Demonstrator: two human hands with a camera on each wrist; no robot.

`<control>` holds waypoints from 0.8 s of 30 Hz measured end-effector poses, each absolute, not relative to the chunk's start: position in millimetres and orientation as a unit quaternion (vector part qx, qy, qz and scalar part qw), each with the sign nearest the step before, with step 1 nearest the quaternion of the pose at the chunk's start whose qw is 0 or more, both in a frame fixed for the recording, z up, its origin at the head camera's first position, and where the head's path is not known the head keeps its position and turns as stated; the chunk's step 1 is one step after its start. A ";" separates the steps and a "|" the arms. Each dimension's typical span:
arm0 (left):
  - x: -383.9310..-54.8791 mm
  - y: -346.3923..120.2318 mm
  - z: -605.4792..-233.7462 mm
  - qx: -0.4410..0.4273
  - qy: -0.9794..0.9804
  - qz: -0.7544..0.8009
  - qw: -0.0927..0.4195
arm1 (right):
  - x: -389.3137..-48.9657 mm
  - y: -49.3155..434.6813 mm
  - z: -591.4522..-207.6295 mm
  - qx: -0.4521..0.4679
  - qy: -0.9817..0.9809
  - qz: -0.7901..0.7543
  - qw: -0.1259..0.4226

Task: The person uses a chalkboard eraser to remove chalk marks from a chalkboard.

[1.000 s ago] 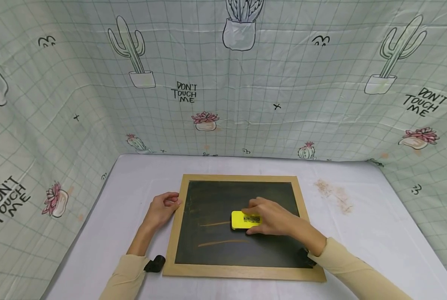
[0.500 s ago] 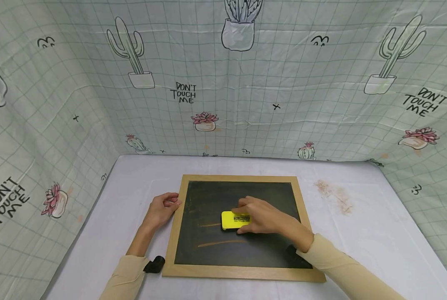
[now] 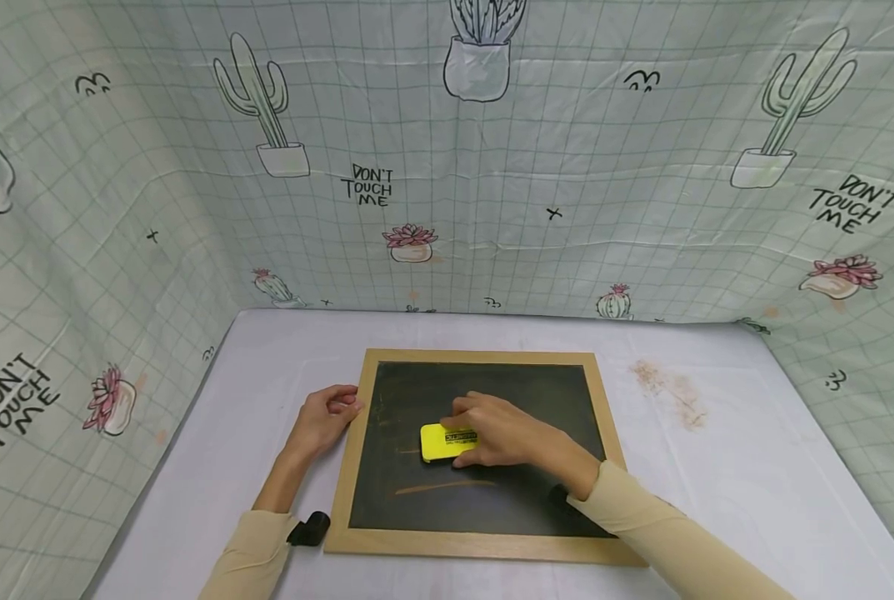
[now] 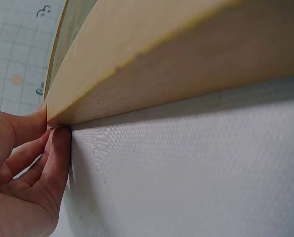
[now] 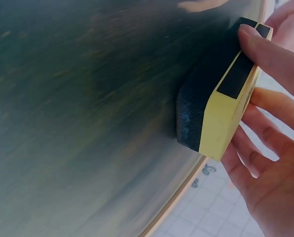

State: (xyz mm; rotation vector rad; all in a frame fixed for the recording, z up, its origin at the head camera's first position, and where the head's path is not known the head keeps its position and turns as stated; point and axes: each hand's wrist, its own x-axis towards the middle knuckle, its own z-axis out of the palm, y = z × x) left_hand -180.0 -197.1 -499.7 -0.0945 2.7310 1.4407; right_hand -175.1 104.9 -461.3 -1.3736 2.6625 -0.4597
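Note:
A wood-framed chalkboard lies flat on the white table. My right hand holds a yellow chalkboard eraser, its dark felt side down on the board left of centre. In the right wrist view the thumb presses one long side of the eraser while the fingers reach round the other. Just left of the eraser shows a short bit of orange chalk line; a longer orange line runs below. My left hand grips the board's left frame edge, thumb above the fingers in the left wrist view.
Brown chalk dust smudges the white table right of the board. A grid-patterned cloth with cactus drawings hangs behind and at both sides. Black wrist cameras sit at the sleeves; the right one overlaps the board.
The right hand has slid the eraser leftward across the board along the upper orange line, of which less shows at its left. The left hand stays put.

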 end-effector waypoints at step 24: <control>-178.4 -197.6 -497.5 -0.039 0.885 0.463 0.036 | -174.2 54.3 -456.7 -0.498 0.856 -0.125 0.062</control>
